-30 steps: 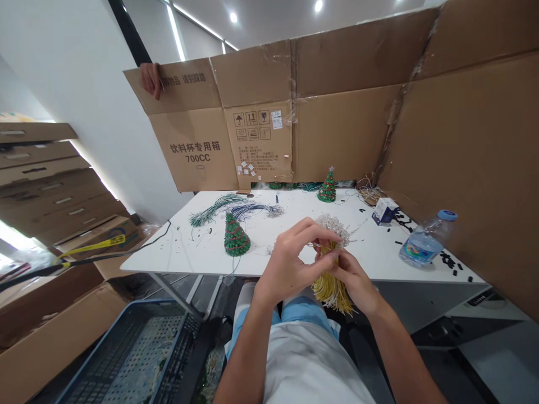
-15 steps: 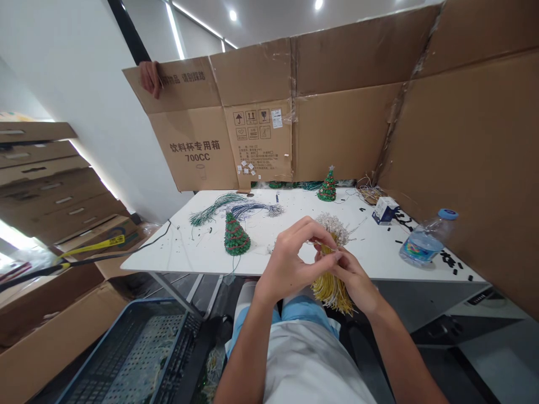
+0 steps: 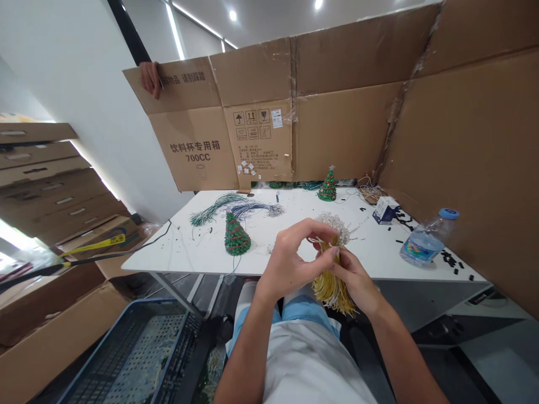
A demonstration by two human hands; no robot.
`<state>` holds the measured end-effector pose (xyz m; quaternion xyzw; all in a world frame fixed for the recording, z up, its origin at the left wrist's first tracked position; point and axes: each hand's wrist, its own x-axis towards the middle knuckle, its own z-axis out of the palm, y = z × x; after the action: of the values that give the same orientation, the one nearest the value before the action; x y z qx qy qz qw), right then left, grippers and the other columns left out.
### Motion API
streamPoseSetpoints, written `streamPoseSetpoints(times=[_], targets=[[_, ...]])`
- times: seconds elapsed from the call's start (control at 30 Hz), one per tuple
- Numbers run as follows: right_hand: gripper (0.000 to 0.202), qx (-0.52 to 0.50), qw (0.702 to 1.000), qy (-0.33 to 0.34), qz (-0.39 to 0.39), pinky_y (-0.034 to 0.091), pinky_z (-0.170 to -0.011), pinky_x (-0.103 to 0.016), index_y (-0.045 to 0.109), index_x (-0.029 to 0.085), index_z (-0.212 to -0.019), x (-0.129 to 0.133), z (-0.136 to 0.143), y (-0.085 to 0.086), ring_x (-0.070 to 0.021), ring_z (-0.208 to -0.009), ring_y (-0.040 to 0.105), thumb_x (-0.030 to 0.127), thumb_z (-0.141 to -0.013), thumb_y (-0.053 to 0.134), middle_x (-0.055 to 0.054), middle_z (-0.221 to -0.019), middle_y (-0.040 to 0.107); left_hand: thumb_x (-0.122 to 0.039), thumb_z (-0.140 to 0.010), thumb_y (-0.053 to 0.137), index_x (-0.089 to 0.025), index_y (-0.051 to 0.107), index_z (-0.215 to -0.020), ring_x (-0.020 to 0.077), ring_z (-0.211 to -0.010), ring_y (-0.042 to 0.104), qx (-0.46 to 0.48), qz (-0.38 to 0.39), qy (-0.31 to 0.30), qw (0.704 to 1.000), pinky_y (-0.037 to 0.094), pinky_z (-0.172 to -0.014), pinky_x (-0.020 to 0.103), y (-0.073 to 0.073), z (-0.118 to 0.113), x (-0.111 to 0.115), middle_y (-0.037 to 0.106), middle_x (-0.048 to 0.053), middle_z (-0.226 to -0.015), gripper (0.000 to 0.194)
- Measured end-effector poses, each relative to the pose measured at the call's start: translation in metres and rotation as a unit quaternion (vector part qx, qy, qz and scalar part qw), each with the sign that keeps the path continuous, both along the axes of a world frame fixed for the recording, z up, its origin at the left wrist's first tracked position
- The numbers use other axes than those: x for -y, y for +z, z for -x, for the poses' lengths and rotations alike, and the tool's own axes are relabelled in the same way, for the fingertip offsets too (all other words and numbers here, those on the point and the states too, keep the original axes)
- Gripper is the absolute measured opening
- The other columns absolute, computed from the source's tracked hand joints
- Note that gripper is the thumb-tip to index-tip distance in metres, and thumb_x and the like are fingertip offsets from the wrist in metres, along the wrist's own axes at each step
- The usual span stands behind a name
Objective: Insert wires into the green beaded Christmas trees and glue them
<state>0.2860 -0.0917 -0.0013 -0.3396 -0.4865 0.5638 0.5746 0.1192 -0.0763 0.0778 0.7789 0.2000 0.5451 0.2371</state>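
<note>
A bundle of yellow strings (image 3: 334, 289) with a pale, whitish tufted end hangs over the front edge of the table. My right hand (image 3: 356, 278) is closed around the bundle just below the tuft. From the left, my left hand (image 3: 295, 252) reaches over with thumb and fingertips closed at the same spot on the bundle; any fine strand between them is too small to make out. A small green Christmas tree (image 3: 236, 234) with red garland stands on the table left of my hands.
Another small tree (image 3: 327, 185) stands at the back. Green strings (image 3: 214, 207) and dark blue strings (image 3: 252, 209) lie at the left. A water bottle (image 3: 425, 241) and small box (image 3: 385, 210) stand right. Cardboard walls (image 3: 337, 123) surround the table; another person's hand (image 3: 150, 79) grips one. A blue crate (image 3: 135, 348) sits below.
My left fingertips have shifted slightly at the neck of the yellow bundle. Everything else stays as it was.
</note>
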Motion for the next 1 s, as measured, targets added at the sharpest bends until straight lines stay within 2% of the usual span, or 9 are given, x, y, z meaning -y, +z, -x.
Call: streamPoseSetpoints(times=[0.3, 0.43, 0.53, 0.63, 0.7, 0.87, 1.0], targets=[[0.045, 0.009, 1.000, -0.005, 0.010, 0.059, -0.076, -0.032, 0.076, 0.026, -0.096, -0.0001, 0.0012, -0.0010, -0.0211, -0.077, 0.067, 0.065, -0.080, 0.093, -0.002, -0.081, 0.074, -0.013, -0.093, 0.076, -0.024, 0.076, -0.125, 0.0176, -0.090, 0.075, -0.008, -0.012, 0.006, 1.000, 0.061, -0.084, 0.031, -0.0032, 0.0004, -0.0024, 0.080, 0.003, -0.099, 0.033], [0.050, 0.006, 1.000, -0.006, 0.013, 0.059, -0.075, -0.033, 0.076, 0.025, -0.100, -0.0002, 0.0015, 0.0019, -0.0204, -0.076, 0.067, 0.065, -0.078, 0.094, -0.003, -0.087, 0.076, -0.012, -0.093, 0.076, -0.023, 0.075, -0.117, 0.0168, -0.089, 0.073, -0.006, -0.011, 0.001, 1.000, 0.060, -0.082, 0.030, -0.0013, 0.0001, -0.0020, 0.079, 0.003, -0.098, 0.027], [0.052, 0.005, 1.000, -0.006, 0.020, 0.059, -0.075, -0.032, 0.074, 0.024, -0.097, -0.0002, 0.0010, 0.0017, -0.0204, -0.075, 0.067, 0.067, -0.076, 0.095, -0.002, -0.080, 0.074, -0.011, -0.091, 0.077, -0.021, 0.070, -0.102, 0.0149, -0.084, 0.070, 0.002, -0.002, 0.004, 1.000, 0.061, -0.080, 0.029, 0.0004, 0.0004, -0.0008, 0.075, 0.001, -0.095, 0.017], [0.050, 0.013, 1.000, -0.005, 0.022, 0.058, -0.074, -0.031, 0.072, 0.024, -0.095, 0.0003, 0.0011, 0.0003, -0.0206, -0.075, 0.067, 0.067, -0.078, 0.093, -0.001, -0.076, 0.073, -0.012, -0.091, 0.078, -0.022, 0.068, -0.098, 0.0139, -0.082, 0.068, 0.004, 0.001, 0.007, 1.000, 0.061, -0.079, 0.028, 0.0002, 0.0015, -0.0002, 0.074, 0.001, -0.094, 0.015], [0.049, 0.020, 1.000, -0.002, 0.022, 0.056, -0.072, -0.031, 0.071, 0.024, -0.096, 0.0008, 0.0016, -0.0002, -0.0208, -0.075, 0.066, 0.066, -0.081, 0.092, -0.001, -0.076, 0.072, -0.013, -0.092, 0.078, -0.022, 0.069, -0.104, 0.0145, -0.084, 0.070, 0.004, 0.001, 0.009, 1.000, 0.062, -0.081, 0.029, -0.0017, 0.0024, -0.0008, 0.075, 0.001, -0.096, 0.018], [0.050, 0.018, 0.999, -0.002, 0.029, 0.056, -0.072, -0.033, 0.070, 0.024, -0.100, 0.0012, 0.0021, -0.0007, -0.0213, -0.076, 0.066, 0.066, -0.081, 0.091, -0.002, -0.082, 0.073, -0.016, -0.093, 0.078, -0.024, 0.067, -0.131, 0.0156, -0.086, 0.073, 0.002, 0.013, 0.015, 1.000, 0.063, -0.086, 0.032, -0.0070, 0.0038, -0.0034, 0.077, 0.000, -0.097, 0.040], [0.052, 0.020, 0.999, -0.001, 0.026, 0.056, -0.072, -0.033, 0.070, 0.024, -0.101, 0.0008, 0.0016, -0.0009, -0.0214, -0.076, 0.066, 0.067, -0.081, 0.091, -0.002, -0.079, 0.073, -0.016, -0.094, 0.077, -0.024, 0.070, -0.131, 0.0153, -0.087, 0.074, -0.006, 0.006, 0.021, 1.000, 0.063, -0.086, 0.031, -0.0073, 0.0043, -0.0029, 0.079, 0.001, -0.098, 0.039]])
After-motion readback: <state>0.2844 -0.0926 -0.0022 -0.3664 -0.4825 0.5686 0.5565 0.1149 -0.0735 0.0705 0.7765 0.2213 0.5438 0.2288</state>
